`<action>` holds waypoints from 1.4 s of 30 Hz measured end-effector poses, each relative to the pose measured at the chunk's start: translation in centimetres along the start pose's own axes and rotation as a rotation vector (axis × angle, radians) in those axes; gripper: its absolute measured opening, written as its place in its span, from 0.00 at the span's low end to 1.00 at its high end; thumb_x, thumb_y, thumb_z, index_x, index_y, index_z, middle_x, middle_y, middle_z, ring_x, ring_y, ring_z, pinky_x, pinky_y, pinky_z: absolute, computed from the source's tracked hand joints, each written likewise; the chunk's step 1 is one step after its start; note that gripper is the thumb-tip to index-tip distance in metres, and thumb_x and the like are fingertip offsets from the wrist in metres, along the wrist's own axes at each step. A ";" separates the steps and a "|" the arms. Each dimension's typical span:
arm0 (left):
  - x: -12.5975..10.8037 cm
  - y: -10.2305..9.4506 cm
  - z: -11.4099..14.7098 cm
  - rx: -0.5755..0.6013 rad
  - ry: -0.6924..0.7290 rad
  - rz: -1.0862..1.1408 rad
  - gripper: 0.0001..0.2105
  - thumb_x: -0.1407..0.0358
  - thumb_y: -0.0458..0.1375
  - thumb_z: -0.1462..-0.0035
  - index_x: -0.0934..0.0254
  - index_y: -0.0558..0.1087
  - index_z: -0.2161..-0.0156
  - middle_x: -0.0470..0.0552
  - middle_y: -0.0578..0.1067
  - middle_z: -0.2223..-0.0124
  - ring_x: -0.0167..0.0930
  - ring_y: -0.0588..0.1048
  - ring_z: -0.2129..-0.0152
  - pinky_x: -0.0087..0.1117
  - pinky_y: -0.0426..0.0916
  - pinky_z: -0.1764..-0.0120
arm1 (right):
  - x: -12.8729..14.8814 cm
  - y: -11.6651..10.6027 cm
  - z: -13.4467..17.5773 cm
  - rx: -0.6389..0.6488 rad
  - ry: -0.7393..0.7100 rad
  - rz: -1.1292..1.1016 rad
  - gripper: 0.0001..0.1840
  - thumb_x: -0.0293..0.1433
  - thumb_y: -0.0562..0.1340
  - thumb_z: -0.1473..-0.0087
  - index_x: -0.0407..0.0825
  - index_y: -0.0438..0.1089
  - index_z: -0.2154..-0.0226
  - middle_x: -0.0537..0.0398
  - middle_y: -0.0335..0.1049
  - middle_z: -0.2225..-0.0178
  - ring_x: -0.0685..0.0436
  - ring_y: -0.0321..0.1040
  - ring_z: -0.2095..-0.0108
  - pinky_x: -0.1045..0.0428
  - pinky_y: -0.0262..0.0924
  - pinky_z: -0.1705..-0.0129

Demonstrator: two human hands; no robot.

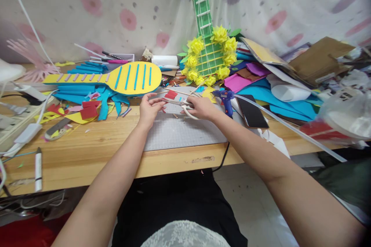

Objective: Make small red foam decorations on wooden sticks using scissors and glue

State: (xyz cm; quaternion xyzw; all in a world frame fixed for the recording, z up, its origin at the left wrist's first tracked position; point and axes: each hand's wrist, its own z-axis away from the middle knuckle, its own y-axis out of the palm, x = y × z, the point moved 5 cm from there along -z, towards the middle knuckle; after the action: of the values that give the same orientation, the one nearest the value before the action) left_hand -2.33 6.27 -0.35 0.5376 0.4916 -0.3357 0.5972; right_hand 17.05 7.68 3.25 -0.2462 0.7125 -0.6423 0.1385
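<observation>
My right hand (203,108) grips a pair of scissors (178,103) with pale handles, its blades pointing left. At the tips of the blades is my left hand (149,110), thumb and fingers pinched together. Whatever lies between those fingers is too small to make out. Both hands are over a grey cutting mat (185,133). Just beyond the blades lies a small red scrap (171,94). Behind my left hand rests a yellow paddle-shaped cutout (136,77) with blue strips and a long neck.
A green guitar-shaped craft (213,60) with yellow flowers leans at the back. Right of the mat are a blue glue gun (227,102) with a long glue stick and a black phone (252,112). Colored scraps (89,110), a marker (38,170) and a power strip (13,131) lie left.
</observation>
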 end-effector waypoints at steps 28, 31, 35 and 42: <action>-0.1 -0.1 -0.1 -0.023 0.030 -0.014 0.22 0.71 0.65 0.65 0.64 0.61 0.62 0.45 0.74 0.72 0.29 0.76 0.74 0.29 0.72 0.72 | -0.6 -0.1 -0.1 -0.033 0.012 0.127 0.21 0.49 0.56 0.52 0.49 0.67 0.65 0.52 0.73 0.69 0.45 0.66 0.69 0.54 0.40 0.73; -0.1 -0.1 -0.1 -0.024 0.025 -0.018 0.22 0.71 0.65 0.65 0.64 0.61 0.62 0.46 0.74 0.72 0.29 0.76 0.74 0.29 0.72 0.72 | -0.7 0.0 0.0 -0.028 0.026 0.094 0.22 0.50 0.56 0.52 0.49 0.68 0.67 0.52 0.72 0.70 0.45 0.66 0.70 0.54 0.41 0.73; -0.1 -0.2 -0.2 -0.037 0.022 -0.022 0.22 0.71 0.65 0.65 0.64 0.61 0.62 0.46 0.74 0.72 0.29 0.76 0.74 0.29 0.72 0.73 | -0.8 0.0 0.1 -0.028 0.038 0.056 0.25 0.53 0.55 0.53 0.48 0.67 0.67 0.52 0.72 0.70 0.45 0.65 0.70 0.55 0.41 0.74; -0.2 -0.1 -0.1 -0.039 0.011 -0.009 0.21 0.72 0.64 0.65 0.64 0.61 0.63 0.46 0.74 0.72 0.29 0.76 0.74 0.29 0.72 0.73 | -0.7 -0.2 0.1 -0.029 0.014 0.084 0.23 0.51 0.56 0.53 0.49 0.67 0.67 0.52 0.72 0.70 0.45 0.66 0.69 0.55 0.40 0.74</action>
State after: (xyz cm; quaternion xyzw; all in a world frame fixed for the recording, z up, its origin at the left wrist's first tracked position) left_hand -2.54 6.36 -0.21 0.5255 0.5039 -0.3260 0.6031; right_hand 17.70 7.99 3.33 -0.2133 0.7323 -0.6275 0.1567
